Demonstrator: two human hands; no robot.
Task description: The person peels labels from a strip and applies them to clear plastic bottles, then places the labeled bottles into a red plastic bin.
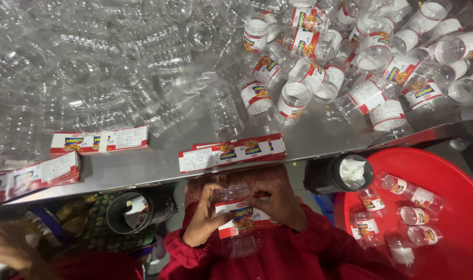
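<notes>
Both my hands, in red sleeves, hold a clear plastic jar (235, 194) over my lap below the table edge. My left hand (204, 217) grips its left side. My right hand (278, 203) presses on the right side. A red, white and yellow label (242, 218) lies around the jar's body between my fingers. A stack of the same labels (231, 151) sits on the steel table (158, 166) just above my hands.
Unlabelled clear jars (91, 67) are heaped at the table's left, labelled jars (371, 62) at the right. More label stacks (99, 141) lie at the left edge. Two black cylinders (337, 175) hang under the table. A red tub (443, 207) holds labelled jars. Another person's hand (8, 249) is at bottom left.
</notes>
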